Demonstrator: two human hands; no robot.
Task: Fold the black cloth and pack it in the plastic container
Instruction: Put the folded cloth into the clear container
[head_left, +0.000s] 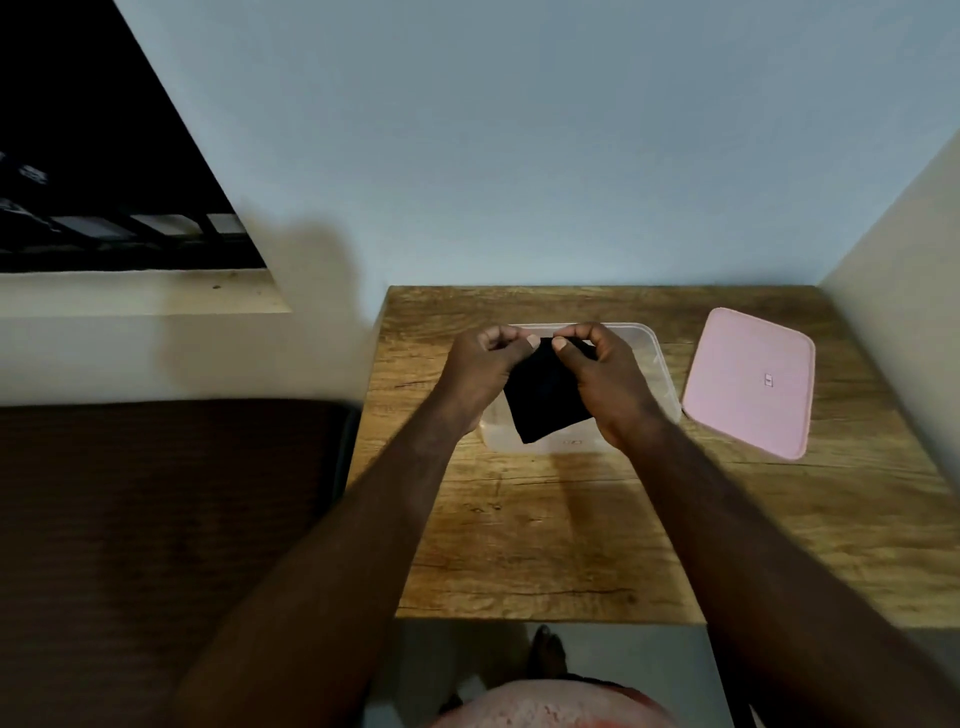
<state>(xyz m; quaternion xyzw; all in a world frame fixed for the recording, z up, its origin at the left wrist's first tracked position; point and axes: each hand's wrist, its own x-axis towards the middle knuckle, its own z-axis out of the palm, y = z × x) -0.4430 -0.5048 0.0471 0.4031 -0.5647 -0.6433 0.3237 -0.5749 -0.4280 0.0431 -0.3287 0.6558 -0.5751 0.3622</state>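
Note:
A small folded black cloth (543, 397) hangs over the clear plastic container (658, 374), which stands open on the wooden table (545, 530). My left hand (485, 371) pinches the cloth's top edge from the left. My right hand (602, 379) pinches the same edge from the right, thumbs close together. The cloth's lower corner points down toward the container's near wall. Both hands hide much of the container's inside.
The pink lid (748, 382) lies flat on the table to the right of the container. A wall runs along the table's back and right sides. A dark brown surface (156, 519) sits left of the table.

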